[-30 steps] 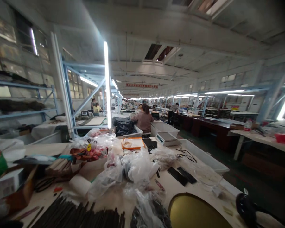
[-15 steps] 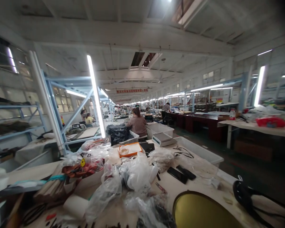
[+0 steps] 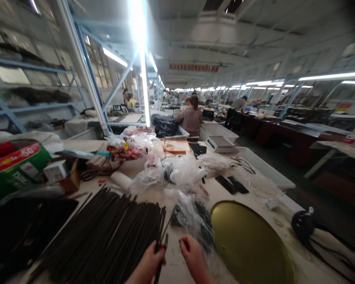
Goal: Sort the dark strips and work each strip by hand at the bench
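Low in the view, my left hand (image 3: 149,263) is closed around a thin dark strip (image 3: 165,241) that points up past the fingers. It is beside the right edge of a wide layer of long black strips (image 3: 103,232) laid side by side on the table. My right hand (image 3: 193,257), a short way to the right, has its fingers curled together; whether anything is pinched in them is too small to tell. Just beyond it lies a clear plastic bag (image 3: 195,213) with dark contents. A round gold-coloured tray (image 3: 248,240) rests to the right.
Plastic bags (image 3: 183,169), an orange-rimmed tray (image 3: 176,146), a scale (image 3: 220,144) and dark flat pieces (image 3: 226,184) sit farther back. At left are a green and red bag (image 3: 17,169) and a small box (image 3: 57,170). A black corded device (image 3: 303,225) lies right. A person (image 3: 191,118) sits ahead.
The view has tilted down and turned slightly left, so the table's front part shows. Both my hands and the layer of black strips have come into view.
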Tool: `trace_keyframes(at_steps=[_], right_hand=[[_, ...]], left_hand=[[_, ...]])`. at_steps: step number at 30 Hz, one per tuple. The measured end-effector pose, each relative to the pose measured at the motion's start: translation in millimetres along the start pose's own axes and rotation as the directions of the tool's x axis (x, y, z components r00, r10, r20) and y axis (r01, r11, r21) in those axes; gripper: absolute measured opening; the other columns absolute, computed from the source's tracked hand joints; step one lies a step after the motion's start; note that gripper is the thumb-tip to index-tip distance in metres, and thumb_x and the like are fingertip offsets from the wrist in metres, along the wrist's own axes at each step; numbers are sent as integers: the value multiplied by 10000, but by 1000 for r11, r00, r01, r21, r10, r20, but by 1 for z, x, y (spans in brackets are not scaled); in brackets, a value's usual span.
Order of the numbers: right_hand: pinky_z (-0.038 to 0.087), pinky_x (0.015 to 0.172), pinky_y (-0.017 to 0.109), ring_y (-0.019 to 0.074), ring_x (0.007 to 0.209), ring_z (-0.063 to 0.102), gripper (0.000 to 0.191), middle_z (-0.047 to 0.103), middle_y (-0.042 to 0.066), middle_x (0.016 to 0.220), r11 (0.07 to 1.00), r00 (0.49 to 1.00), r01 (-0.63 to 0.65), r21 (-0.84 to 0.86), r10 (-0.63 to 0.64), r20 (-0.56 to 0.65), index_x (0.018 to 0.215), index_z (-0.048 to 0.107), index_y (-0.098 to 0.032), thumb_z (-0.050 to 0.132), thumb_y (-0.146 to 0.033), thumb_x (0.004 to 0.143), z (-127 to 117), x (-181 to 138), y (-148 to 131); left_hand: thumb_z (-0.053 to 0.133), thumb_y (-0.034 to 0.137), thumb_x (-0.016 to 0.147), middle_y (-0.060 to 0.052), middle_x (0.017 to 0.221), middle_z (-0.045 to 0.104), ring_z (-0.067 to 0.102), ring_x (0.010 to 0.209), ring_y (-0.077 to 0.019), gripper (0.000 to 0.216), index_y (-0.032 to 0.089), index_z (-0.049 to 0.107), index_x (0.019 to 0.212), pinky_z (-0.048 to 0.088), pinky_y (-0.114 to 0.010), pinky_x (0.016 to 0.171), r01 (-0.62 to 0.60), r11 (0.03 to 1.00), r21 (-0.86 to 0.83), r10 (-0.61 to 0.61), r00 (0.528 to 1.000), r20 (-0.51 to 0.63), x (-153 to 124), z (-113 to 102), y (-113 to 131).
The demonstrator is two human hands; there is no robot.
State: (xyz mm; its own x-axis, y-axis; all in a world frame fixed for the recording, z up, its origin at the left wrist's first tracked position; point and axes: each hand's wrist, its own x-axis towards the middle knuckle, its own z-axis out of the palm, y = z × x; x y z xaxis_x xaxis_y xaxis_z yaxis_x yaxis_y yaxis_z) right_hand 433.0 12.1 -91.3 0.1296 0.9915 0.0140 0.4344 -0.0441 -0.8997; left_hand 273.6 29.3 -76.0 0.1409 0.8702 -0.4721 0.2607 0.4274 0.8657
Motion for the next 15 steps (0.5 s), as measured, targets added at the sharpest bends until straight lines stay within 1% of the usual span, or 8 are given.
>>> trace_keyframes(at_steps=[1, 2, 4, 6, 8, 9, 12, 15], right_hand=[[390, 613, 312, 187, 655, 533, 301, 578, 58, 671, 1000, 1000, -3, -19, 3, -1, 674, 561, -184, 403, -404, 806, 1, -6, 7], [378, 612, 300, 177, 649, 523, 314, 573, 58, 672, 999, 1000, 0, -38, 1, 9, 676, 549, -173, 385, -400, 818, 2, -9, 12], [366, 601, 279, 163, 640, 511, 323, 567, 52, 668, 997, 999, 7, -74, -3, 47, 683, 541, -163, 370, -390, 836, 4, -10, 21], [378, 622, 280, 167, 660, 520, 299, 580, 59, 688, 992, 998, 5, -128, 3, 59, 697, 562, -161, 374, -346, 837, 9, -9, 32], [407, 699, 301, 192, 752, 550, 221, 611, 87, 790, 982, 998, -5, -191, 16, 55, 801, 611, -154, 410, -244, 798, 13, -10, 45], [415, 750, 315, 209, 822, 558, 241, 616, 105, 866, 975, 998, -14, -222, 26, 53, 899, 623, -146, 430, -188, 760, 14, -12, 52], [411, 861, 344, 235, 975, 539, 473, 577, 142, 1051, 967, 998, -31, -252, 46, 53, 1161, 537, -127, 448, -120, 697, 14, -17, 66], [433, 829, 346, 221, 915, 559, 400, 585, 132, 1009, 988, 997, -25, -155, 35, 64, 1139, 551, -131, 427, -201, 765, 7, -16, 58]], left_hand=[[594, 333, 705, 19, 540, 512, 484, 560, -117, 229, 149, 522, 822, 374, -225, 526, -37, 999, -36, 36, 999, -36, 9, 0, -2], [567, 344, 708, 14, 576, 533, 454, 515, -100, 264, 145, 504, 870, 333, -211, 478, -36, 996, -87, 31, 998, -59, 19, 1, -2], [536, 383, 709, 10, 623, 555, 351, 422, -63, 357, 147, 471, 969, 233, -192, 409, 2, 993, -118, -8, 999, -50, 41, 1, 1], [546, 419, 690, 21, 638, 536, 305, 407, -48, 417, 151, 458, 997, 186, -183, 396, 7, 990, -144, -14, 999, -47, 62, 1, 5], [582, 466, 650, 41, 617, 483, 306, 417, -47, 465, 143, 469, 965, 170, -178, 395, 5, 986, -166, -15, 998, -58, 78, 0, 5], [593, 498, 631, 42, 620, 467, 314, 425, -47, 493, 137, 472, 945, 169, -177, 394, 12, 984, -176, -23, 998, -63, 83, 0, 4], [542, 602, 634, -5, 726, 511, 353, 449, -49, 569, 120, 472, 928, 190, -176, 394, 61, 975, -214, -72, 997, -43, 84, -3, -4], [491, 595, 683, -18, 789, 529, 377, 470, -44, 547, 129, 482, 971, 210, -166, 405, 78, 964, -255, -70, 997, 39, 63, -5, -4]])
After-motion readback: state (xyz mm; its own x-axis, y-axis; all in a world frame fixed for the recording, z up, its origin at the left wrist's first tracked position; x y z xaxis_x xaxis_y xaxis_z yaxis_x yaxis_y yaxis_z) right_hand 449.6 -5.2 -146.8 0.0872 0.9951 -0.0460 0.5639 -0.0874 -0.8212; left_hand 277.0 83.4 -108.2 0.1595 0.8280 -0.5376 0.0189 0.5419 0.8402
